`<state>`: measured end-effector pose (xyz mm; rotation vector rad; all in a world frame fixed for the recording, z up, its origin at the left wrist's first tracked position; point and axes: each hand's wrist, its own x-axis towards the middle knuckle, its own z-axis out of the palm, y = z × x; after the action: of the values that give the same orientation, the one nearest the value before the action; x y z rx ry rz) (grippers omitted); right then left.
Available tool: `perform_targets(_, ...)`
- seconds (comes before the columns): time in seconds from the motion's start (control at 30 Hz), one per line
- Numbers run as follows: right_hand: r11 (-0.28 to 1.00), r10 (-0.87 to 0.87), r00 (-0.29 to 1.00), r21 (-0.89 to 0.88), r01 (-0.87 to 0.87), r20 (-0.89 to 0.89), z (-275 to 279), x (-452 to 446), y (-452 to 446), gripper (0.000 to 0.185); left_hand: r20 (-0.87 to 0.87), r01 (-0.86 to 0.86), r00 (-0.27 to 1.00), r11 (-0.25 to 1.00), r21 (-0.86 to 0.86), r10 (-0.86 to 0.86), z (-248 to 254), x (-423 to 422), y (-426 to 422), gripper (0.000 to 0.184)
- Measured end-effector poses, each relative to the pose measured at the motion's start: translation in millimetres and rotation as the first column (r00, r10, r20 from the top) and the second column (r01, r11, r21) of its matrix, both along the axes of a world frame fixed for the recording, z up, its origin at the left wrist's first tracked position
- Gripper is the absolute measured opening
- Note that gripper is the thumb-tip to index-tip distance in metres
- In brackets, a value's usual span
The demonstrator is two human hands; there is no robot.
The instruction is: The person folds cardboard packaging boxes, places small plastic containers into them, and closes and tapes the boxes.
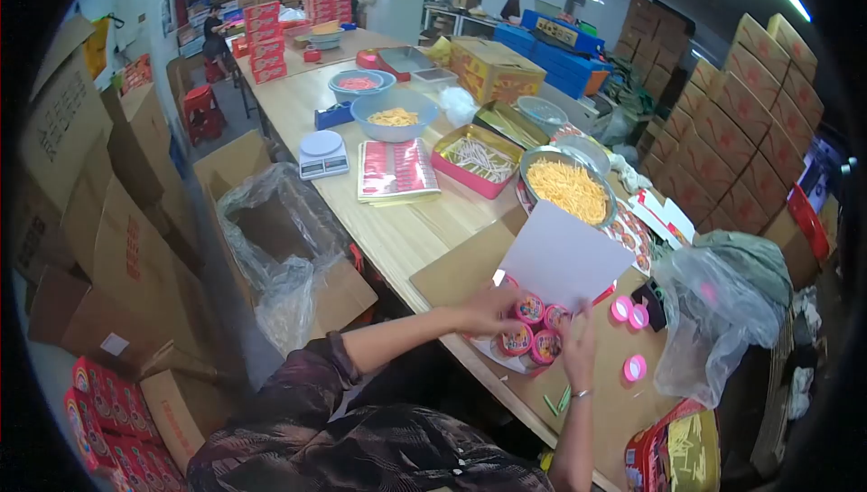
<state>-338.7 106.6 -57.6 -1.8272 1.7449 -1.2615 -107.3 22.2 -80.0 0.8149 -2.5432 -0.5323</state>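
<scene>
Several round pink tubs (517, 340) with printed lids stand packed together in an open box with a raised white flap (569, 255). At the left of the tubs is my left hand (492, 309), its fingers bent over their edge; whether it grips one is unclear. My right hand (579, 338) is at their right side, fingertips near the flap's lower edge, and what it holds, if anything, is too small to make out. Pink-rimmed round pieces (635, 367) and green sticks (557, 401) lie on the board to the right and below.
Beyond the box are a bowl of yellow sticks (567, 190), a tin of white sticks (479, 159), a scale (323, 155) and red printed sheets (397, 169). A plastic bag (713, 311) lies at right. An open carton (271, 230) stands left; a person (215, 40) sits far back.
</scene>
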Motion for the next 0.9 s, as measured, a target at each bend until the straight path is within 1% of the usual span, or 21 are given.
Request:
perform_targets(0.03, 0.998, -0.04, 0.986, -0.043, 0.048, 0.16, 13.6, -4.3, -6.6, 0.058, -0.185, -0.084, 0.974, 0.969, 0.232, 0.129, 16.5, 1.2, -2.4, 0.068)
perform_targets(0.07, 0.992, -0.076, 0.945, -0.074, 0.105, 0.317, 30.0, -6.6, -17.4, 0.057, -0.319, -0.12, 0.901, 0.875, 0.469, 0.294, 26.0, 2.1, -6.8, 0.06)
perform_targets(0.1, 0.979, -0.167, 0.903, -0.039, 0.198, 0.396, 56.8, -1.8, -22.2, 0.053, -0.739, -0.199, 0.629, 0.969, 0.145, 0.239, -18.9, -13.0, -46.8, 0.043)
perform_targets(0.13, 0.978, -0.167, 0.867, -0.031, 0.205, 0.47, 68.3, -7.0, -32.6, 0.051, -0.67, -0.13, 0.597, 0.878, 0.461, 0.441, 24.8, -2.8, -47.7, 0.032)
perform_targets(0.17, 0.99, -0.106, 0.825, -0.019, 0.14, 0.556, 72.5, -15.6, -45.9, 0.05, -0.771, -0.173, 0.454, 0.893, 0.415, 0.446, 53.1, -3.9, -50.2, 0.024)
perform_targets(0.2, 0.998, -0.057, 0.769, 0.013, 0.064, 0.636, 70.5, -24.5, -54.9, 0.049, -0.749, -0.011, 0.469, 0.851, 0.526, 0.469, 66.4, -1.8, -52.7, 0.028)
perform_targets(0.23, 0.999, -0.048, 0.715, 0.052, 0.016, 0.697, 69.4, -31.4, -58.3, 0.049, -0.715, 0.13, 0.486, 0.767, 0.628, 0.503, 78.9, 0.1, -55.6, 0.035)
perform_targets(0.27, 0.993, -0.111, 0.642, 0.116, 0.034, 0.758, 76.2, -35.1, -51.1, 0.046, -0.657, 0.189, 0.546, 0.687, 0.701, 0.52, 81.6, 2.9, -56.3, 0.039)
perform_targets(0.3, 0.986, -0.158, 0.603, 0.158, 0.054, 0.782, 75.6, -38.0, -39.8, 0.044, -0.607, 0.239, 0.601, 0.608, 0.757, 0.52, 83.6, 5.9, -54.0, 0.043)
perform_targets(0.33, 0.977, -0.205, 0.561, 0.198, 0.073, 0.802, 75.0, -41.0, -28.1, 0.042, -0.55, 0.223, 0.579, 0.532, 0.817, 0.602, 98.4, 7.9, -35.5, 0.042)
perform_targets(0.37, 0.984, -0.045, 0.709, 0.155, -0.092, 0.704, 70.1, -43.6, -18.9, 0.038, -0.539, 0.226, 0.645, 0.539, 0.811, 0.541, 91.6, 16.2, -31.0, 0.036)
perform_targets(0.4, 0.954, 0.141, 0.8, 0.136, -0.267, 0.583, 67.0, -44.2, -11.2, 0.033, -0.527, 0.228, 0.705, 0.552, 0.802, 0.474, 85.8, 24.7, -28.6, 0.034)
perform_targets(0.43, 0.93, 0.186, 0.853, 0.192, -0.312, 0.487, 71.7, -41.9, 2.6, 0.031, -0.518, 0.235, 0.716, 0.536, 0.811, 0.469, 83.8, 28.6, -22.3, 0.034)
perform_targets(0.47, 0.9, 0.24, 0.89, 0.254, -0.354, 0.388, 74.8, -38.9, 16.7, 0.033, -0.537, 0.247, 0.739, 0.578, 0.778, 0.407, 83.1, 32.8, -11.3, 0.035)
perform_targets(0.5, 0.9, 0.224, 0.891, 0.266, -0.344, 0.394, 69.6, -36.5, 25.0, 0.033, -0.552, 0.26, 0.759, 0.617, 0.742, 0.344, 82.8, 37.3, 1.4, 0.038)
perform_targets(0.57, 0.847, 0.333, 0.841, 0.256, -0.466, 0.427, 60.1, -31.2, 35.1, 0.048, -0.572, 0.291, 0.793, 0.694, 0.659, 0.211, 81.7, 43.8, 15.1, 0.048)
perform_targets(0.6, 0.848, 0.326, 0.841, 0.261, -0.462, 0.432, 56.5, -28.5, 36.7, 0.048, -0.568, 0.292, 0.796, 0.688, 0.665, 0.211, 77.6, 45.7, 15.6, 0.048)
perform_targets(0.67, 0.901, 0.326, 0.92, 0.221, -0.372, 0.217, 50.0, -23.3, 36.8, 0.054, -0.51, 0.178, 0.845, 0.817, 0.549, 0.159, 63.3, 48.8, 16.9, 0.057)
perform_targets(0.73, 0.943, 0.297, 0.955, 0.158, -0.291, -0.009, 43.2, -19.3, 37.5, 0.059, -0.441, 0.073, 0.89, 0.916, 0.395, 0.119, 50.6, 49.8, 18.3, 0.067)
perform_targets(0.77, 0.944, 0.294, 0.956, 0.159, -0.289, -0.007, 37.1, -17.9, 38.4, 0.059, -0.439, 0.075, 0.891, 0.915, 0.396, 0.117, 47.1, 49.8, 19.5, 0.067)
perform_targets(0.9, 0.978, 0.177, 0.948, -0.057, -0.198, -0.263, 0.8, -14.7, 43.5, 0.061, -0.339, -0.023, 0.938, 0.991, 0.131, 0.066, 32.3, 50.2, 30.1, 0.066)
